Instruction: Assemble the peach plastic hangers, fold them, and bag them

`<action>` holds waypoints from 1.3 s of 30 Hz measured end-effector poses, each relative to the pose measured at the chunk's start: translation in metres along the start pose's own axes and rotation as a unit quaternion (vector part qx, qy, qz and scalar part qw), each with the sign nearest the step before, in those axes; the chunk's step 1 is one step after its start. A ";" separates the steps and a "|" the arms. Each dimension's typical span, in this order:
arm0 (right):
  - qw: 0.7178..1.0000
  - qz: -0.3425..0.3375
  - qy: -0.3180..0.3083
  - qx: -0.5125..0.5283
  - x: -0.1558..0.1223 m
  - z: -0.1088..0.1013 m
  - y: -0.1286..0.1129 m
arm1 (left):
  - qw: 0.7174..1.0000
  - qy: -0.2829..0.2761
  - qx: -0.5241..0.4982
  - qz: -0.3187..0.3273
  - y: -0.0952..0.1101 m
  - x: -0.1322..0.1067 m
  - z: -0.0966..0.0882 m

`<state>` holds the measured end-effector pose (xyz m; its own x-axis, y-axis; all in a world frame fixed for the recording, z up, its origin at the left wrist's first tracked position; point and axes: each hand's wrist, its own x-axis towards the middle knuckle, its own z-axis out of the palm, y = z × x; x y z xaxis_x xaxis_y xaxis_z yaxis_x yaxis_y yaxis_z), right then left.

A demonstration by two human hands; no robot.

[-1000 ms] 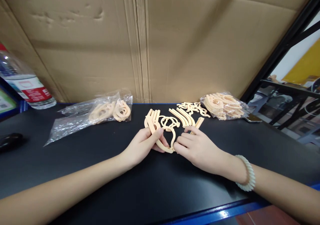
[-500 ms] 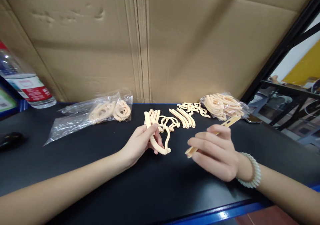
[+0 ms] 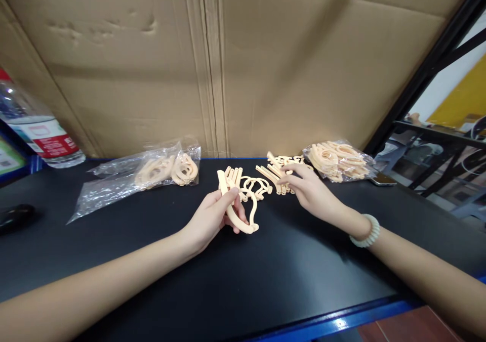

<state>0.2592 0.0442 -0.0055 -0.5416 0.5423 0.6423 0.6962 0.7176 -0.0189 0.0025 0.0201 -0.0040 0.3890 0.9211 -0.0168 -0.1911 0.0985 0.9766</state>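
My left hand (image 3: 218, 208) is closed around a curved cream plastic hanger arm (image 3: 240, 224), tilted above the table. A thin wavy hook (image 3: 254, 205) joins its lower end. My right hand (image 3: 313, 190) reaches over a group of curved cream strips (image 3: 271, 176), its fingers bent around a cream plastic strip (image 3: 271, 156) whose far end sticks out beyond the fingertips. The rest of that strip is hidden by the fingers. Just behind my left hand lie several short straight strips (image 3: 235, 174) and some looped hooks (image 3: 261, 187).
Clear bags of cream parts lie at the back left (image 3: 157, 171) and back right (image 3: 336, 159), a phone (image 3: 383, 179) beside the right one. A water bottle (image 3: 56, 142) and a black mouse (image 3: 15, 217) are at left. Cardboard (image 3: 266, 69) stands behind the black table (image 3: 228, 286).
My right hand has moved away from me and left, from near the front right to the strips at the back, with its fingers now more extended. My left hand stays in place.
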 end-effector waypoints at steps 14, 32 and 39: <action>0.991 0.094 -0.073 0.058 -0.003 0.002 0.004 | 1.000 -0.004 0.008 -0.001 -0.002 0.001 -0.001; 0.987 0.081 -0.141 -0.002 0.000 -0.011 0.014 | 1.000 -0.010 0.015 0.007 -0.002 0.002 -0.001; 0.986 0.088 -0.140 0.001 0.001 -0.011 0.009 | 1.000 -0.013 0.026 0.004 -0.001 0.001 0.000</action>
<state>0.2696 0.0463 0.0031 -0.5207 0.7580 0.3927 0.7908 0.6017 -0.1128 0.0031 0.0213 -0.0048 0.4101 0.9120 -0.0038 -0.1481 0.0707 0.9864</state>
